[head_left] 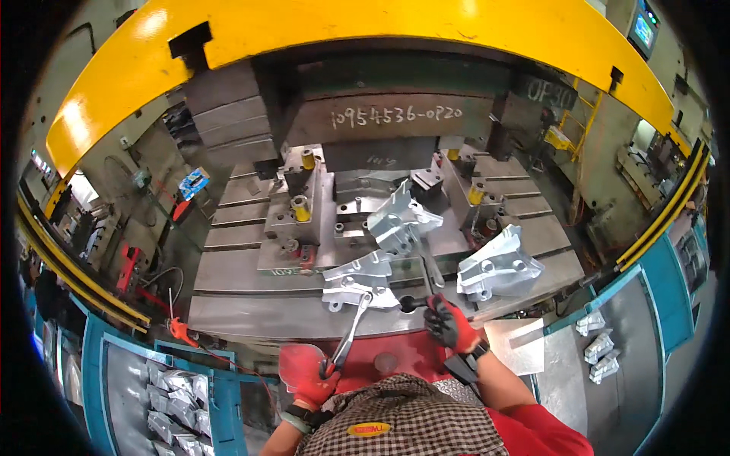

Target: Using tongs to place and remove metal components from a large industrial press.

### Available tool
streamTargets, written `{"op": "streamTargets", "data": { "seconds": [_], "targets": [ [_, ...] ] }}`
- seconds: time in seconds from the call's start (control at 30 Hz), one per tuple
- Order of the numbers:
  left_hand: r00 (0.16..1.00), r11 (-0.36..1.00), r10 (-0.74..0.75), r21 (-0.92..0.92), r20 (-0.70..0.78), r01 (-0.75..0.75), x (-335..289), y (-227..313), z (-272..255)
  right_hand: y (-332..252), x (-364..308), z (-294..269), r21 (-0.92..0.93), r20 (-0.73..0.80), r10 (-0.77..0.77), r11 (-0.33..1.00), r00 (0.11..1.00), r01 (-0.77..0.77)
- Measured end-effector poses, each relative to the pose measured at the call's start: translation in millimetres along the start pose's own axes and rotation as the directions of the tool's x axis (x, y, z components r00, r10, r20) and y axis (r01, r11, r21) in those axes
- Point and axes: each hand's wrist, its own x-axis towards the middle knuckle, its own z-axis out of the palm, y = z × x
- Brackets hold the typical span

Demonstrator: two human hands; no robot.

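My left hand [315, 386], in a red glove, is closed around the black grip of long silver pliers [350, 339]. Their tip meets the lower edge of a stamped silver metal part [351, 278] at the front of the press bed. My right hand [450, 325], in a red and dark glove, grips a second pair of pliers [429, 262] by a black handle. Those pliers reach up to another stamped part [399, 220], tilted over the lower die [351, 226]. A third stamped part [498, 267] lies to the right on the bed, touched by neither hand.
The yellow press frame [426, 21] and dark upper die [395, 116] hang over the bed. Yellow-topped posts [301, 208] flank the lower die. Silver parts [181, 406] pile in a bin at lower left; several more [599, 346] lie on a right-hand table [635, 380].
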Motion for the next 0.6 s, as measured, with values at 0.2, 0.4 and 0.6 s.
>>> {"op": "streamTargets", "data": {
  "seconds": [0.2, 0.4, 0.6],
  "targets": [
    [0.995, 0.993, 0.020, 0.115, 0.098, -0.031, 6, 11, -16, -7, 143, 2, -0.126, -0.325, -0.050, 0.992, 0.945, 0.009],
    [0.969, 0.986, -0.163, 0.060, 0.184, 0.154, 3, -13, -14, -10, 203, 5, -0.528, -0.280, -0.317, 0.839, 0.906, 0.130],
    [0.996, 0.993, -0.061, 0.105, 0.061, 0.054, -3, -32, -15, -24, 184, 13, -0.709, -0.295, -0.315, 0.705, 0.902, 0.014]
  ]
}}
